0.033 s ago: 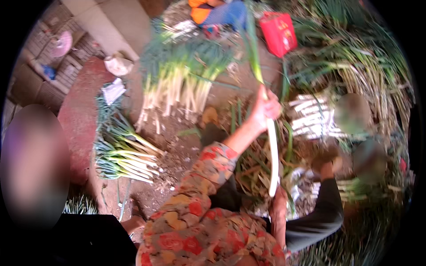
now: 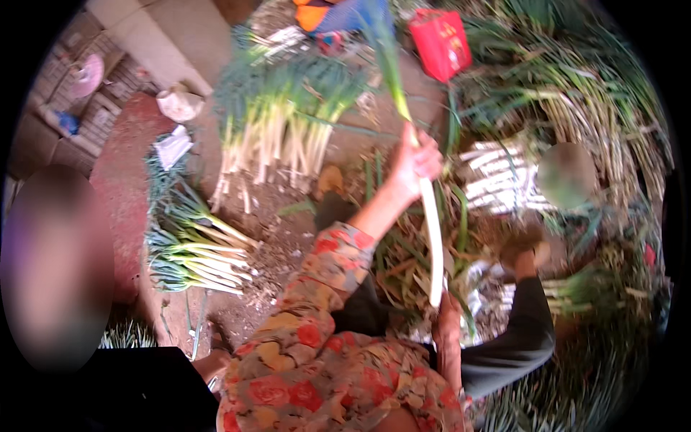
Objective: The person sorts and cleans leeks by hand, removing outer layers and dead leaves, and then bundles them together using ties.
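My left hand (image 2: 417, 162), on the floral-sleeved arm, is wrapped round a long green onion (image 2: 433, 234). The onion stands almost upright in the view, its green leaves pointing away and its bare white end toward me. Just beside that white end is my right hand (image 2: 448, 320), its fingers closed. A thin greyish edge shows above them, too small to name. Beneath the onion lies a heap of stripped leaves and peelings (image 2: 403, 252).
Trimmed green onions (image 2: 273, 137) lie in a row ahead, and a smaller bunch (image 2: 209, 263) at left. Unpeeled onions (image 2: 576, 115) are piled at right, near white stalks (image 2: 497, 176). A red bag (image 2: 440, 45) stands far ahead. A dark trouser leg (image 2: 515, 342) is at right.
The whole view has shifted slightly, so things sit a little further left and up. My left hand still grips the green onion, and my right hand stays by its white end.
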`<state>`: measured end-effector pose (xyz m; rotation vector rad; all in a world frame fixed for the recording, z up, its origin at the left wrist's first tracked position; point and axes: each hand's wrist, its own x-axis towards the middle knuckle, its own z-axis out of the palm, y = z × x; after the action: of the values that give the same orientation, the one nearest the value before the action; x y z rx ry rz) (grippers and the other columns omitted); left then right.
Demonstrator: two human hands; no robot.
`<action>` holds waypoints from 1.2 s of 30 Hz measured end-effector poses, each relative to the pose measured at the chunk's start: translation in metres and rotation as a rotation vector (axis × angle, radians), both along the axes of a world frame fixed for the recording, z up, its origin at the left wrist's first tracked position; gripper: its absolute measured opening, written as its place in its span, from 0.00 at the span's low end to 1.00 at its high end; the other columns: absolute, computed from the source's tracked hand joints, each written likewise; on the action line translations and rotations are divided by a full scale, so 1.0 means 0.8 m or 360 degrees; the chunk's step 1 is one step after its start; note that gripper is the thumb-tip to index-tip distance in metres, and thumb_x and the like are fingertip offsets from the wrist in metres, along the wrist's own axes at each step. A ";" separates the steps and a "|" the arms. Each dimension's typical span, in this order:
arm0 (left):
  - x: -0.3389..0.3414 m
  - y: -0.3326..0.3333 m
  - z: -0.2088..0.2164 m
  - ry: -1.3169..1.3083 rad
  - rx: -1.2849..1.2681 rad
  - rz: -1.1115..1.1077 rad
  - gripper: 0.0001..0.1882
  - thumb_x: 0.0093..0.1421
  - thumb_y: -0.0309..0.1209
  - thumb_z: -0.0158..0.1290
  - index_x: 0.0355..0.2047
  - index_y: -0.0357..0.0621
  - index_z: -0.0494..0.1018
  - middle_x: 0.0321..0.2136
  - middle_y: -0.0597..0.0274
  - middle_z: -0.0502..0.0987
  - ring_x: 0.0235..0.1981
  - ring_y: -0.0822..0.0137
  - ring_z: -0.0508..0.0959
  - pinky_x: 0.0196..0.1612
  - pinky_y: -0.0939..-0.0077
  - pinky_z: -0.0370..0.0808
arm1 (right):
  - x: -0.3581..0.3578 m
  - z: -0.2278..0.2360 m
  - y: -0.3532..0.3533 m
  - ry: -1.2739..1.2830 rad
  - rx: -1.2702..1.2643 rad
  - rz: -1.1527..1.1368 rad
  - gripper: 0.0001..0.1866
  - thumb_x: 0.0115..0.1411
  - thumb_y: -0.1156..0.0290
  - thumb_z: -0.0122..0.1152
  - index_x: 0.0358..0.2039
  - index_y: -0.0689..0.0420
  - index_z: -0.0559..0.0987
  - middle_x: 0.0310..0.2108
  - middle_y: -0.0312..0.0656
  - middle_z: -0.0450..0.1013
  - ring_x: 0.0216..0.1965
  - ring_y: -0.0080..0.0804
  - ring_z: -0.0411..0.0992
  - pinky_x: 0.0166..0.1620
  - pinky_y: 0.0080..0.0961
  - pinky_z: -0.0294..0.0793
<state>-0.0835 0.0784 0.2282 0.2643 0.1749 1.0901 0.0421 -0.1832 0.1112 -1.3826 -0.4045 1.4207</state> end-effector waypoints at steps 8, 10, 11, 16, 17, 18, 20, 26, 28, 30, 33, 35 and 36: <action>0.001 0.000 0.019 0.0261 -0.0001 0.0258 0.23 0.61 0.53 0.36 0.20 0.49 0.59 0.09 0.76 0.52 0.06 0.80 0.51 0.05 0.86 0.49 | 0.054 0.023 0.009 -0.1092 0.0267 0.0451 0.22 0.59 0.68 0.49 0.51 0.66 0.66 0.46 0.51 0.69 0.47 0.39 0.68 0.52 0.30 0.64; -0.008 -0.007 0.023 0.0201 0.0021 0.0242 0.22 0.62 0.52 0.34 0.22 0.48 0.58 0.09 0.76 0.52 0.06 0.81 0.50 0.05 0.88 0.48 | 0.038 0.066 0.022 -0.0293 0.0512 0.0328 0.21 0.59 0.67 0.51 0.51 0.63 0.68 0.45 0.48 0.69 0.46 0.34 0.68 0.50 0.30 0.67; -0.019 -0.008 0.019 0.0095 0.0030 0.0194 0.21 0.62 0.52 0.35 0.22 0.48 0.58 0.09 0.76 0.52 0.06 0.81 0.50 0.05 0.87 0.48 | 0.030 0.074 0.024 -0.0064 0.0643 0.0402 0.20 0.59 0.66 0.51 0.50 0.62 0.69 0.45 0.46 0.70 0.46 0.33 0.69 0.49 0.30 0.68; -0.074 -0.002 0.002 -0.0048 0.0187 0.0258 0.21 0.60 0.53 0.38 0.23 0.50 0.59 0.09 0.76 0.52 0.05 0.81 0.51 0.05 0.87 0.50 | -0.020 0.084 0.023 0.0170 0.0685 0.0570 0.14 0.47 0.82 0.63 0.37 0.61 0.74 0.32 0.39 0.73 0.28 0.22 0.70 0.34 0.16 0.71; -0.092 -0.008 0.004 -0.0077 0.0164 0.0297 0.21 0.60 0.53 0.38 0.23 0.50 0.60 0.09 0.76 0.53 0.05 0.81 0.52 0.05 0.87 0.50 | -0.033 0.086 0.025 0.0113 0.0688 0.0583 0.13 0.48 0.77 0.63 0.35 0.60 0.73 0.28 0.35 0.72 0.28 0.20 0.68 0.34 0.16 0.67; -0.108 -0.015 0.005 -0.0069 0.0044 0.0325 0.21 0.60 0.54 0.38 0.22 0.51 0.60 0.08 0.76 0.53 0.05 0.80 0.52 0.05 0.86 0.50 | -0.040 0.089 0.026 0.0132 0.0651 0.0673 0.12 0.47 0.78 0.63 0.33 0.59 0.72 0.27 0.35 0.71 0.28 0.20 0.68 0.34 0.16 0.68; -0.146 -0.031 0.011 -0.0039 -0.0166 0.0416 0.21 0.61 0.54 0.37 0.22 0.52 0.60 0.08 0.76 0.53 0.04 0.79 0.51 0.06 0.84 0.50 | -0.055 0.097 0.025 0.0074 0.0629 0.0793 0.11 0.46 0.80 0.61 0.31 0.59 0.71 0.24 0.35 0.69 0.26 0.21 0.68 0.33 0.17 0.68; -0.169 -0.031 -0.009 -0.0190 0.0089 0.0380 0.18 0.60 0.49 0.42 0.26 0.49 0.59 0.10 0.75 0.55 0.06 0.80 0.54 0.06 0.86 0.49 | -0.075 0.128 0.032 -0.0225 0.0869 0.0740 0.07 0.50 0.78 0.59 0.28 0.54 0.71 0.18 0.27 0.62 0.20 0.13 0.58 0.24 0.12 0.59; -0.183 -0.033 -0.026 -0.0276 -0.0052 0.0416 0.19 0.60 0.49 0.43 0.25 0.47 0.59 0.10 0.74 0.55 0.06 0.80 0.54 0.07 0.86 0.49 | -0.073 0.115 0.043 -0.0239 0.0695 0.1133 0.06 0.50 0.73 0.60 0.27 0.56 0.71 0.21 0.30 0.64 0.21 0.17 0.60 0.24 0.17 0.59; -0.192 -0.044 -0.034 -0.0306 -0.0124 0.0465 0.19 0.60 0.48 0.43 0.24 0.46 0.59 0.11 0.73 0.56 0.06 0.80 0.55 0.07 0.86 0.50 | -0.072 0.120 0.039 -0.0191 0.0720 0.1256 0.08 0.50 0.70 0.61 0.27 0.57 0.71 0.21 0.32 0.65 0.21 0.19 0.60 0.25 0.19 0.59; -0.197 -0.047 -0.039 -0.0362 0.0012 0.0446 0.19 0.60 0.48 0.44 0.25 0.46 0.59 0.11 0.73 0.56 0.06 0.79 0.55 0.06 0.86 0.51 | -0.071 0.106 0.034 -0.0205 0.0769 0.1319 0.09 0.50 0.68 0.61 0.26 0.57 0.71 0.20 0.34 0.65 0.22 0.20 0.60 0.25 0.21 0.59; -0.182 -0.040 -0.032 -0.0398 0.0092 0.0383 0.19 0.59 0.49 0.45 0.25 0.47 0.58 0.11 0.73 0.56 0.06 0.79 0.55 0.06 0.86 0.51 | -0.064 0.083 0.036 -0.0235 0.0833 0.1230 0.09 0.50 0.69 0.60 0.26 0.58 0.71 0.20 0.35 0.65 0.22 0.21 0.60 0.25 0.22 0.59; -0.185 -0.044 -0.036 -0.0405 0.0114 0.0390 0.19 0.59 0.49 0.45 0.25 0.47 0.58 0.11 0.73 0.56 0.06 0.79 0.55 0.06 0.86 0.51 | -0.063 0.093 0.033 -0.0169 0.0771 0.1261 0.09 0.50 0.69 0.60 0.26 0.58 0.71 0.20 0.34 0.66 0.22 0.20 0.60 0.25 0.22 0.59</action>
<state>-0.2316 0.0435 0.1993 0.1687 -0.0616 1.3638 -0.0084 -0.1568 0.1853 -0.9199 -1.3798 1.7033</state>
